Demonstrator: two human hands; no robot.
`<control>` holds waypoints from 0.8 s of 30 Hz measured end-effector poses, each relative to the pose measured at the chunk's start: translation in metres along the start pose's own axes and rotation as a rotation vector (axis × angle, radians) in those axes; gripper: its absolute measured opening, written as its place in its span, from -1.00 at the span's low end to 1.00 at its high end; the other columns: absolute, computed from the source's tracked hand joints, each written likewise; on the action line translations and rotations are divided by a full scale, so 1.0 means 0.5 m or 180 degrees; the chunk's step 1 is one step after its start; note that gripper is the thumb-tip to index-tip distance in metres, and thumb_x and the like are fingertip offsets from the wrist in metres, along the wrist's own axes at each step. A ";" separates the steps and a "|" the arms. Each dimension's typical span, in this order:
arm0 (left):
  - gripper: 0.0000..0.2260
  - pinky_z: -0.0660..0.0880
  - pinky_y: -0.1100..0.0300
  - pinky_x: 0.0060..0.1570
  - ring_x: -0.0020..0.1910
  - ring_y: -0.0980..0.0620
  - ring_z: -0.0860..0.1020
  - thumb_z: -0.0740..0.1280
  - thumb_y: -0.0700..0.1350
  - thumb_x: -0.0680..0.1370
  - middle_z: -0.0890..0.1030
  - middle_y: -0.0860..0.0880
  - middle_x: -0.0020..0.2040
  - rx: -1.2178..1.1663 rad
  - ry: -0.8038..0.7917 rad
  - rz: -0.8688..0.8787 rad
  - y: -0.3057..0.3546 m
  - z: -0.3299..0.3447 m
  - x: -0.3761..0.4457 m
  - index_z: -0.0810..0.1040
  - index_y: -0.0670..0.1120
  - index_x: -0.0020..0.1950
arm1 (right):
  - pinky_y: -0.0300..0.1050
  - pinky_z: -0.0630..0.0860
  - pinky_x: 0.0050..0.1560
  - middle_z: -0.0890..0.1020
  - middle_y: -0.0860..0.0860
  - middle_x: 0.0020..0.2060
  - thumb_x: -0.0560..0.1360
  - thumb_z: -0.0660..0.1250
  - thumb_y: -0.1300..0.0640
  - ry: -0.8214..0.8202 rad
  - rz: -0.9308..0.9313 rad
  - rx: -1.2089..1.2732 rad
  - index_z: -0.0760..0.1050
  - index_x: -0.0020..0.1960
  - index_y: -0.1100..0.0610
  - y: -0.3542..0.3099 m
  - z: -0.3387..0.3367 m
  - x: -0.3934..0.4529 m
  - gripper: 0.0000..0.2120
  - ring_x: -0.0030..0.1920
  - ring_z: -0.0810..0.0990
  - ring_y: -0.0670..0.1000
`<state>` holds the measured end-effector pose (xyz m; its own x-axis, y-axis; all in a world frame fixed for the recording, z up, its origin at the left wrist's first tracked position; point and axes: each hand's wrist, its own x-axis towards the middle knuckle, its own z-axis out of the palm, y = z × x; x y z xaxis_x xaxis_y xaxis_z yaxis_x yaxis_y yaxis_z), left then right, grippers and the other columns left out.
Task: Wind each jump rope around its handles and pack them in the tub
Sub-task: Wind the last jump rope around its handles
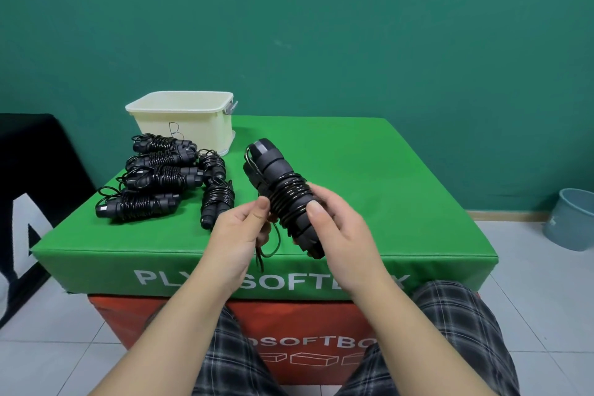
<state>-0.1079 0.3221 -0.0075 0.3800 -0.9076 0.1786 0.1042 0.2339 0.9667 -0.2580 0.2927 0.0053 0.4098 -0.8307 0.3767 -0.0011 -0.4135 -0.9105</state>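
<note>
- Two bare hands work above the near edge of the green soft box [369, 170], which sits stacked on a red soft box [308, 325]; plaid-clad knees flank the red one.
- The right hand [340, 228] grips the lower part of a pair of black jump-rope handles [283, 193], thumb on the front, its other fingers hidden behind; the pair tilts with its top end leaning away and to the left.
- The left hand [238, 231] pinches the loose black rope [273, 241] just beside the handles; a short loop dangles below the fingers.
- Glossy rope coils circle the middle of the held handles; the ridged upper part is bare.
- Six wound jump ropes [160, 183] lie in a cluster near the green box's left edge: four lengthwise in a column, two more just to their right.
- One cream tub [183, 125] stands at the far left corner, just behind the cluster, a handwritten mark on its front. Its inside is hidden.
- White lettering on the green box's front is partly covered by the forearms.
- A grey-blue bucket [572, 219] on the floor is cut off at the right.
</note>
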 end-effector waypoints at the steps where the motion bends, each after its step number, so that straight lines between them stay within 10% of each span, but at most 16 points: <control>1: -0.53 0.06 0.14 -0.39 -0.48 0.10 0.18 0.39 0.36 0.29 0.28 -0.01 -0.47 0.0196 0.0127 0.0032 0.001 0.002 -0.001 0.52 -0.07 -0.40 | -0.08 0.52 0.11 0.57 -0.20 0.13 0.46 0.15 -0.22 0.0116 -0.0173 -0.0285 0.37 0.22 -0.30 0.000 -0.001 0.000 -0.67 0.08 0.58 -0.11; 8: -0.48 0.05 0.29 -0.56 -0.58 0.14 0.11 0.26 0.20 0.45 0.17 0.11 -0.61 0.1489 0.0536 0.0527 0.029 0.017 -0.017 0.33 -0.23 -0.42 | -0.61 0.21 0.16 0.47 -0.19 0.26 0.59 0.08 0.04 0.0530 -0.0955 -0.1426 0.46 0.27 -0.17 0.023 -0.006 0.000 -0.67 0.21 0.30 -0.50; 15: -0.54 0.13 0.22 -0.46 -0.49 0.10 0.22 0.28 0.03 0.55 0.21 0.05 -0.51 0.2256 0.0474 0.0977 0.040 0.022 -0.022 0.23 -0.11 -0.48 | -0.22 0.37 0.18 0.40 -0.14 0.38 0.46 0.22 -0.28 0.0307 -0.0501 -0.2139 0.27 0.47 -0.02 0.003 -0.010 0.001 -0.34 0.25 0.40 -0.17; 20: -0.57 0.19 0.24 -0.39 -0.43 0.12 0.30 0.27 -0.07 0.58 0.29 0.07 -0.45 0.2673 0.0251 0.1332 0.032 0.032 -0.024 0.20 0.08 -0.46 | -0.10 0.32 0.28 0.41 0.03 0.32 0.34 0.53 0.08 0.0460 -0.0584 -0.2477 0.25 0.47 0.16 0.028 -0.011 0.004 -0.20 0.28 0.40 0.08; 24: -0.66 0.28 0.05 -0.30 -0.35 0.01 0.36 0.15 -0.06 0.63 0.30 0.06 -0.36 0.3134 -0.0158 0.1568 0.025 0.028 -0.026 0.26 0.04 -0.36 | -0.10 0.45 -0.11 0.44 0.03 0.21 0.36 0.48 0.12 0.0546 -0.0691 -0.2590 0.13 0.49 -0.07 0.027 -0.013 0.003 -0.18 0.01 0.52 0.08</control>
<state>-0.1243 0.3322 0.0049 0.1392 -0.8094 0.5705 -0.8351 0.2137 0.5069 -0.2635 0.2835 -0.0051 0.3331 -0.7200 0.6088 -0.6194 -0.6539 -0.4344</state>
